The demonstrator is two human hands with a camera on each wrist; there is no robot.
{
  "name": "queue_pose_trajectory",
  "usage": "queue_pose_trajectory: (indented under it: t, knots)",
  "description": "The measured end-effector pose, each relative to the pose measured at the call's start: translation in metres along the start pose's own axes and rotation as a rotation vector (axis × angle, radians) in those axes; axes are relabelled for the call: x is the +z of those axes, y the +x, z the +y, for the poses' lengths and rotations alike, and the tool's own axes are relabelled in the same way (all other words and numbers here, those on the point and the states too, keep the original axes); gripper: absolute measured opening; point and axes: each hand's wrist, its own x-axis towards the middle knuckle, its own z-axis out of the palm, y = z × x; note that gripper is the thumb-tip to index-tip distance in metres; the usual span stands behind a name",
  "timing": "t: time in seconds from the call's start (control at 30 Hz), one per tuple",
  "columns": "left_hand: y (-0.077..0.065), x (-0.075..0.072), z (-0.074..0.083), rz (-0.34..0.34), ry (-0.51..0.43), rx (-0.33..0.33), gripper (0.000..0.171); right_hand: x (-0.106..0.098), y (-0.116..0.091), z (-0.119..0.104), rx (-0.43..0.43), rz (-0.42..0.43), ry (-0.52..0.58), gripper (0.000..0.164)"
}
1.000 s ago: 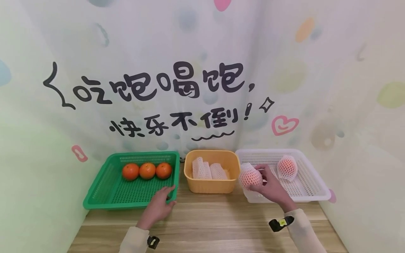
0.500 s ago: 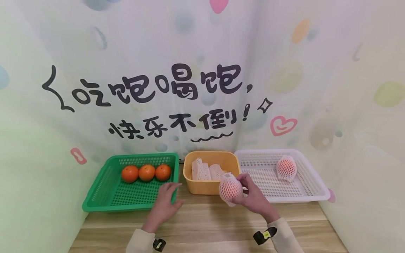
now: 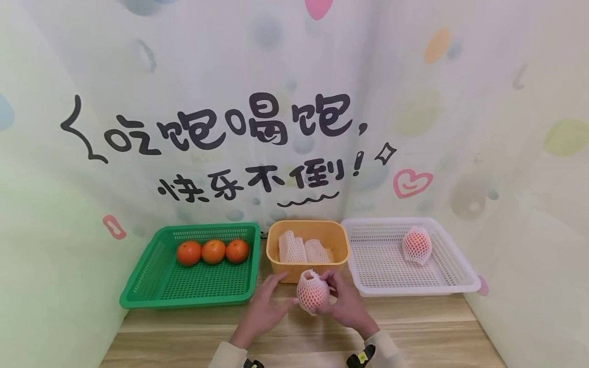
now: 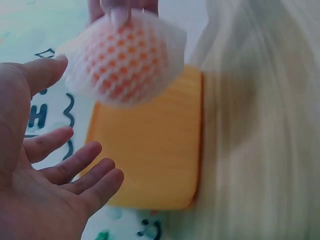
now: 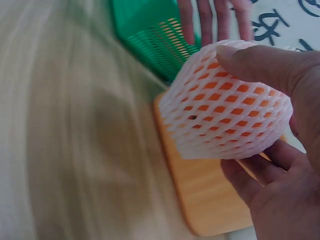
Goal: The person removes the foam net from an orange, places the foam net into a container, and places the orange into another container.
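Observation:
In the head view my right hand (image 3: 348, 307) holds an orange in a white foam net (image 3: 313, 292) in front of the yellow bin. Its thumb and fingers grip opposite sides of the netted fruit (image 5: 227, 107), as the right wrist view shows. My left hand (image 3: 264, 313) is beside the fruit, fingers spread and nothing held. The left wrist view has that hand's thumb (image 4: 47, 72) close to the net; whether they touch I cannot tell. Several white foam nets (image 3: 301, 248) lie in the yellow bin (image 3: 308, 268).
On the left, a green basket (image 3: 193, 301) contains three bare oranges (image 3: 213, 251). The white basket (image 3: 414, 291) on the right holds one netted orange (image 3: 417, 245). All three containers stand along the patterned curtain (image 3: 294, 153) on a wooden table (image 3: 303, 342).
My right hand has carried the netted orange leftward out of the white basket to the front of the yellow bin. My left hand has left the green basket's edge and moved right toward the fruit.

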Motion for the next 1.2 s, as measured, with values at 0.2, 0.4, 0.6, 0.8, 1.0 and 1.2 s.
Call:
queue_pose_trajectory:
  t: [0.2,0.4,0.6,0.8,1.0,1.2]
  knots:
    - [-0.001,0.022,-0.01,-0.091,-0.119,-0.029,0.083,0.02,-0.005,0.015,0.021,-0.003,0.042,0.068]
    - [-0.004,0.034,-0.017,-0.127,-0.145,-0.005,0.076,0.034,-0.009,0.026,0.018,-0.021,0.057,0.067]
    - [-0.005,0.044,-0.024,-0.112,-0.161,-0.004,0.063,0.04,-0.012,0.039,0.038,-0.052,0.041,0.064]
    - [-0.005,0.049,-0.031,-0.091,-0.24,-0.044,0.061,0.037,-0.014,0.037,0.035,-0.055,0.026,0.058]
    - [-0.004,0.051,-0.035,-0.065,-0.279,-0.054,0.05,0.032,-0.012,0.033,0.027,-0.084,0.019,0.07]
    - [-0.006,0.053,-0.034,-0.016,-0.268,-0.047,0.043,0.027,-0.009,0.035,0.007,-0.081,-0.088,0.059]
